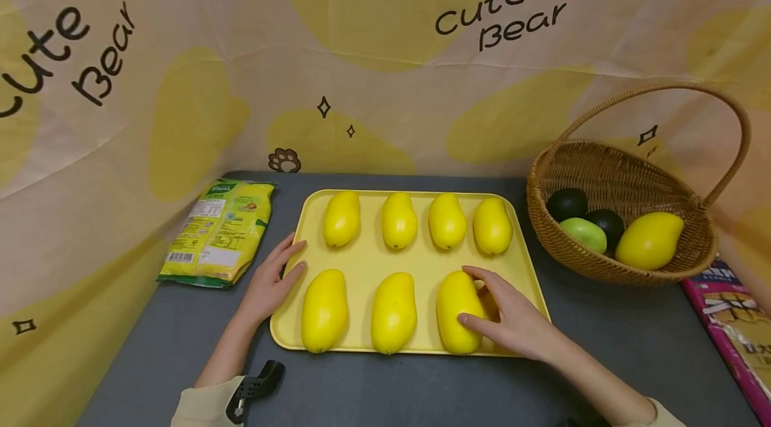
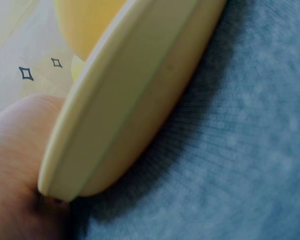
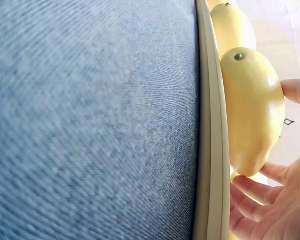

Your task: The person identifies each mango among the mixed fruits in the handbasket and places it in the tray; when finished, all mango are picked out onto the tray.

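A yellow tray (image 1: pixel 367 263) bears several yellow mangoes in two rows. My right hand (image 1: pixel 518 320) holds the mango (image 1: pixel 454 313) at the front right, thumb on its upper side and fingers about its far end. The right wrist view shows this mango (image 3: pixel 252 110) lying just inside the tray's rim (image 3: pixel 215 130), with the right hand (image 3: pixel 285 200) round its side and end. At the tray's left edge, my left hand (image 1: pixel 271 286) rests with fingers and thumb over the rim. Two more mangoes, front left (image 1: pixel 325 310) and front middle (image 1: pixel 394 313), lie in the near row.
A wicker basket (image 1: pixel 620 159) with a tall handle stands at the right, holding a mango (image 1: pixel 650 239), a green fruit (image 1: pixel 584 234) and dark avocados (image 1: pixel 567 204). A yellow-green packet (image 1: pixel 219 233) lies at the left. A magenta packet (image 1: pixel 731 333) is at the right edge.
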{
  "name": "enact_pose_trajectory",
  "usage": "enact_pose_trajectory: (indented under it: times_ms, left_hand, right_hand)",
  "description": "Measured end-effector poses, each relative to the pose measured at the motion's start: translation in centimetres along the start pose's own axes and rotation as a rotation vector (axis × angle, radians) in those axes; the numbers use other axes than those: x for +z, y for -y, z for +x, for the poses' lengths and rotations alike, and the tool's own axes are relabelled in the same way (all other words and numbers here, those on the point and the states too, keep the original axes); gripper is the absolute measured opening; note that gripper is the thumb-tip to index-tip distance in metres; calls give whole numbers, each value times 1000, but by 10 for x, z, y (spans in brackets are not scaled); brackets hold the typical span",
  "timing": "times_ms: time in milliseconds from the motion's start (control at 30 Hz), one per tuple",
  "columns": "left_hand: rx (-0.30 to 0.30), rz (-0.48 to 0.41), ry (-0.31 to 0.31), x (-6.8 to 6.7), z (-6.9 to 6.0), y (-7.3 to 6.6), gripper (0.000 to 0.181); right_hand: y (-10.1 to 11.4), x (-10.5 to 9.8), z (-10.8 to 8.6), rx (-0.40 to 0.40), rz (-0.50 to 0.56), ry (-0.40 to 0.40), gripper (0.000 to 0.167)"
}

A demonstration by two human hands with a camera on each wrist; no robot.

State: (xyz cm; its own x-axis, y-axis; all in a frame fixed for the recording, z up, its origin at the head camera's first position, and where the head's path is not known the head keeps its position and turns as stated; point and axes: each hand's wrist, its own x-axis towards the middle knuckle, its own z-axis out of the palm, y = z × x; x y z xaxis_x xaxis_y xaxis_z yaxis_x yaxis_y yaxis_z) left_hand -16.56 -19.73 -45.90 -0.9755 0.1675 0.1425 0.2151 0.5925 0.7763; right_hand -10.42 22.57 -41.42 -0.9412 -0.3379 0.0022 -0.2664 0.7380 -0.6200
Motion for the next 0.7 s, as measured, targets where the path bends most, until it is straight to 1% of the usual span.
enact_pose_trajectory:
  times_ms: [400, 700]
  left_hand:
    - [-1, -6, 0, 0, 0, 1, 46]
    - [4, 4, 3, 0, 0, 1, 46]
  right_hand:
    - [1, 0, 0, 28, 2, 16, 78]
    - [0, 0, 0, 24, -3, 11, 80]
